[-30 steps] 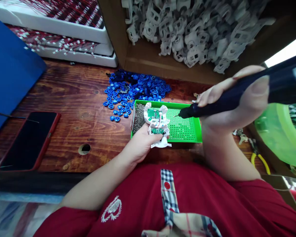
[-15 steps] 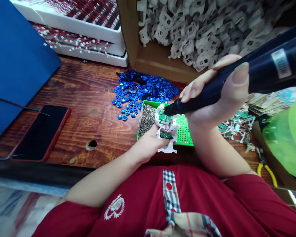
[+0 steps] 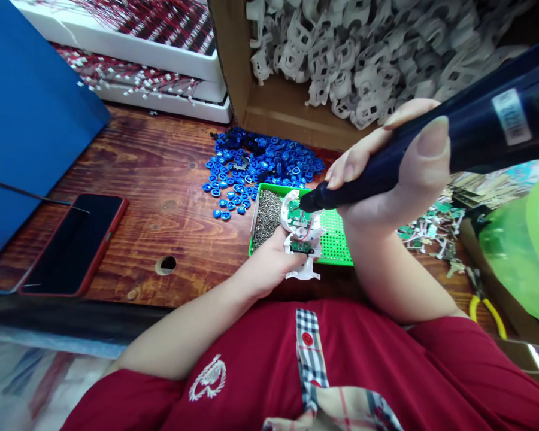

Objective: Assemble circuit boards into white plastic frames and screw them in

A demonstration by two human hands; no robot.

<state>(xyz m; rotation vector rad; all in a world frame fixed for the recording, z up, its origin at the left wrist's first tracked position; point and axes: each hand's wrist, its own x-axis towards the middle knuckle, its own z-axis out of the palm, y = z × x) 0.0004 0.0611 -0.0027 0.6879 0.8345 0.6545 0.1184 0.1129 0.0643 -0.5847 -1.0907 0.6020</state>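
Dark-stained wooden counter, crowded at the back and on my right. My left hand cups a white plastic housing from below, fingers curled around its near side; it hangs just above the near edge of a green tray. Small green circuit boards and thin wires sit exposed inside it. My right hand is clenched around a dark blue electric screwdriver, its tip down on the upper board.

Handling, as I judge it: the housing is light, stiff and thin-walled, probably brittle at its tabs; boards and wires look fragile. Best held by the outer rim, as now, never by the wiring. The driver looks bulky and front-heavy; a slip could gouge the board.

Beyond my left hand: loose screws in the tray's left end, then a heap of blue plastic caps. Farther back, a cardboard box of white housings. Well left of my left hand, a phone in a red case, with bare wood between, the only open room for moving. Right of my right hand: scattered board parts, a green tub and yellow-handled pliers. The counter edge runs close under my forearms.
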